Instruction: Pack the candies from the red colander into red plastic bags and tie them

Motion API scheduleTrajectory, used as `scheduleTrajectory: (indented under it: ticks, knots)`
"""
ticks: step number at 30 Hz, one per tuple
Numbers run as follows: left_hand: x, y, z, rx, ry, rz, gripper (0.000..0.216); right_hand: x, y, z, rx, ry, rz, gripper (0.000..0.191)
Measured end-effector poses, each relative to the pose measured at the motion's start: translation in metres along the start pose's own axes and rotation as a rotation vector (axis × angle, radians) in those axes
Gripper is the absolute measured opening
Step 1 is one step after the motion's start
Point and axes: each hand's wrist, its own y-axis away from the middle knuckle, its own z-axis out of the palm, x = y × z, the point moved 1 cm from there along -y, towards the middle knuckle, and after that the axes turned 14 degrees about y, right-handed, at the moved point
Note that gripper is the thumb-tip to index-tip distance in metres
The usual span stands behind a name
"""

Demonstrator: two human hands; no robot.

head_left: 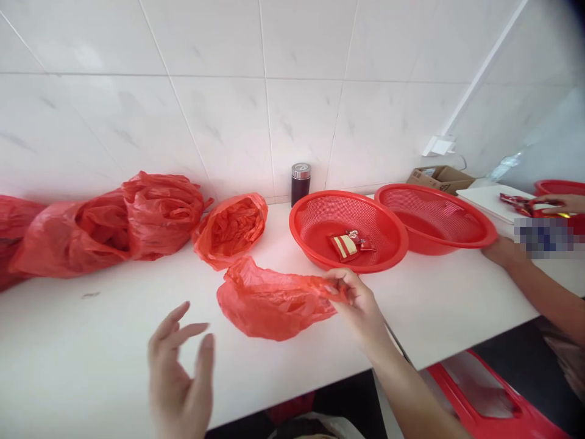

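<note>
My right hand (pixel 359 305) pinches the edge of a crumpled red plastic bag (pixel 269 302) that lies on the white table (pixel 91 341). My left hand (pixel 180 378) hovers open near the table's front edge, fingers spread, holding nothing, to the left of the bag. Just behind my right hand stands a red mesh basket (pixel 388 244) with two small red wrapped packets (pixel 350 244) inside it.
Several stuffed red bags (pixel 109 225) line the wall at left, one open bag (pixel 231 228) beside them. A dark cylindrical tin (pixel 300 182) stands at the wall. A second red basket (pixel 457 235), a cardboard box (pixel 441 178) and another person's arm (pixel 534 286) are at right.
</note>
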Motion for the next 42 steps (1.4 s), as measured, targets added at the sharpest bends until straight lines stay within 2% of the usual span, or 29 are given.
scheduleTrajectory:
  ticks: [2, 4, 7, 9, 11, 13, 14, 16, 18, 20, 22, 25, 27, 28, 30, 32, 33, 34, 35, 37, 39, 42]
  knots:
    - [0.017, 0.001, 0.017, -0.191, -0.183, 0.191, 0.011, -0.010, 0.006, 0.005, -0.098, -0.016, -0.070, 0.010]
    - [0.018, -0.002, 0.031, -0.334, -0.300, 0.266, 0.014, -0.019, 0.012, 0.007, -0.232, -0.044, -0.150, 0.010]
    - [0.003, -0.006, 0.044, -0.465, -0.460, 0.216, 0.018, -0.024, 0.022, 0.004, -0.392, -0.063, -0.202, 0.028]
    - [-0.010, -0.003, 0.051, -0.568, -0.536, 0.147, 0.021, -0.023, 0.028, 0.001, -0.432, -0.066, -0.195, 0.036]
    - [-0.024, 0.006, 0.055, -0.710, -0.587, 0.089, 0.019, -0.020, 0.031, -0.003, -0.425, -0.076, -0.176, 0.036]
    - [-0.037, 0.015, 0.055, -0.811, -0.641, 0.044, 0.019, -0.014, 0.031, -0.009, -0.346, -0.073, -0.150, 0.032]
    - [-0.045, 0.018, 0.052, -0.826, -0.666, 0.017, 0.028, -0.011, 0.029, -0.012, -0.271, -0.068, -0.130, 0.030]
    - [-0.058, 0.017, 0.042, -0.770, -0.699, -0.049, 0.040, 0.000, 0.023, -0.021, -0.095, -0.066, -0.084, 0.025]
    - [-0.066, 0.010, 0.029, -0.682, -0.669, -0.117, 0.036, 0.013, 0.014, -0.030, 0.032, -0.045, -0.019, 0.024]
    - [-0.067, 0.002, 0.018, -0.656, -0.594, -0.190, 0.035, 0.024, 0.005, -0.038, 0.041, 0.027, 0.051, 0.026]
    - [-0.062, -0.002, 0.012, -0.701, -0.502, -0.260, 0.044, 0.026, 0.002, -0.048, 0.007, 0.158, 0.091, 0.032]
    - [-0.047, 0.000, 0.014, -0.757, -0.416, -0.314, 0.059, 0.000, 0.012, -0.061, 0.066, 0.305, -0.016, 0.046]
    - [-0.038, 0.004, 0.020, -0.761, -0.387, -0.306, 0.060, -0.029, 0.023, -0.062, 0.109, 0.301, -0.176, 0.042]
    - [-0.033, 0.005, 0.023, -0.766, -0.369, -0.294, 0.059, -0.042, 0.028, -0.058, 0.060, 0.292, -0.267, 0.036]
    - [-0.026, 0.007, 0.029, -0.799, -0.311, -0.269, 0.058, -0.054, 0.030, -0.041, -0.195, 0.357, -0.428, 0.027]
    - [-0.024, 0.006, 0.032, -0.886, -0.236, -0.247, 0.064, -0.042, 0.022, -0.020, -0.496, 0.561, -0.507, 0.028]
    - [-0.025, 0.005, 0.032, -0.939, -0.209, -0.237, 0.068, -0.027, 0.015, -0.012, -0.580, 0.692, -0.502, 0.030]
    - [-0.028, 0.003, 0.031, -0.977, -0.207, -0.234, 0.072, -0.009, 0.007, -0.007, -0.626, 0.818, -0.464, 0.033]
    - [-0.033, 0.001, 0.029, -0.990, -0.235, -0.241, 0.073, 0.010, -0.002, -0.005, -0.671, 0.906, -0.397, 0.045]
    - [-0.047, -0.002, 0.024, -0.954, -0.327, -0.275, 0.069, 0.041, -0.017, -0.007, -0.759, 0.945, -0.234, 0.064]
    - [-0.061, -0.005, 0.021, -0.889, -0.369, -0.306, 0.060, 0.054, -0.025, -0.014, -0.799, 0.865, -0.164, 0.069]
    - [-0.070, -0.004, 0.019, -0.837, -0.300, -0.300, 0.050, 0.046, -0.029, -0.019, -0.857, 0.578, -0.244, 0.058]
